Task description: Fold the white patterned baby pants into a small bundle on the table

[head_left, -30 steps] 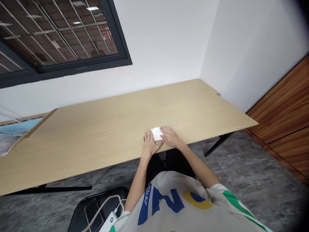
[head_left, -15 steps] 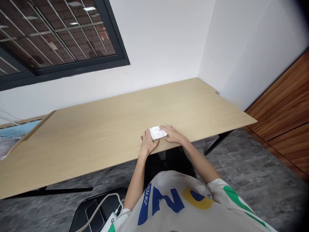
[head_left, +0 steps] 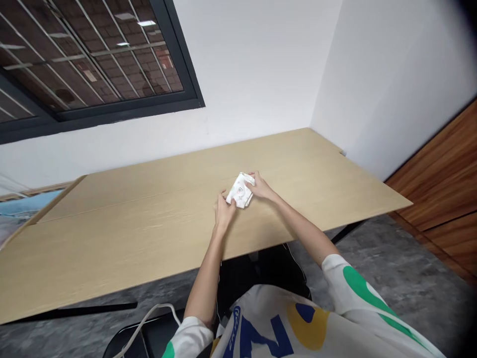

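Two-handed job: my left grip (head_left: 224, 211) and right grip (head_left: 262, 188) clamped on a small printed cloth (head_left: 240, 191) atop the desk (head_left: 126, 238).

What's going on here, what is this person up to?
A person is handling a small white printed cloth, loosely folded, on a light wooden desk. The left hand touches the cloth's lower left edge, and the right hand has its fingers at the upper right corner. The cloth sits some way in from the desk's near edge.
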A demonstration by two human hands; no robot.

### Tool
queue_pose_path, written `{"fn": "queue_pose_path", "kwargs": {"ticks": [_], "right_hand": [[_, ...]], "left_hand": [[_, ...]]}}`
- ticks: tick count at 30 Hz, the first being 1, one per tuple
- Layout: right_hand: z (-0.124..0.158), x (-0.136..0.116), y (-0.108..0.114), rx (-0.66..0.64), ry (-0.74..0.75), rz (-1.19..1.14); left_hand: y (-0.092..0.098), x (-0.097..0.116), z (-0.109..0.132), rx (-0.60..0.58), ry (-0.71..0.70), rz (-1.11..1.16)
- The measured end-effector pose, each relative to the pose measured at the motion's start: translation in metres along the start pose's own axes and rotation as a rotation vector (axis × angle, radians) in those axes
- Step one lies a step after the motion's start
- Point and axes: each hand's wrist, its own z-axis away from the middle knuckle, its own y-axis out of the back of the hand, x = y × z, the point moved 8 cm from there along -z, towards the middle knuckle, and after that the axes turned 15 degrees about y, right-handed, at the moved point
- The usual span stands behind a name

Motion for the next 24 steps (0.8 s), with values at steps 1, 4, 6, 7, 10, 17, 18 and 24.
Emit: {"fn": "queue_pose_path", "kwargs": {"ticks": [1,4,6,7,10,17,18,24], "right_hand": [[-0.015,0.013,-0.003,0.01,-0.053,0.031],[-0.052,0.05,-0.016,0.03,-0.144,0.144],[-0.072,0.067,-0.028,0.028,-0.148,0.185],[-0.08,0.074,-0.035,0.023,-0.14,0.194],[-0.101,0.085,-0.054,0.003,-0.105,0.204],[-0.123,0.057,-0.073,-0.09,0.098,0.268],[-0.121,0.045,-0.078,-0.137,0.18,0.28],[-0.071,-0.011,-0.125,-0.564,0.634,0.133]], "left_hand": [[-0.006,0.001,-0.012,-0.026,0.023,-0.005],[-0.023,0.001,-0.042,-0.047,0.071,-0.046],[-0.031,0.0,-0.056,-0.026,0.075,-0.075],[-0.034,-0.001,-0.06,-0.011,0.073,-0.089],[-0.037,-0.003,-0.067,0.062,0.057,-0.121],[-0.063,0.017,-0.048,0.07,-0.213,-0.166],[-0.069,0.018,-0.044,0.05,-0.236,-0.185],[-0.085,0.012,-0.037,0.011,-0.246,-0.218]]}}
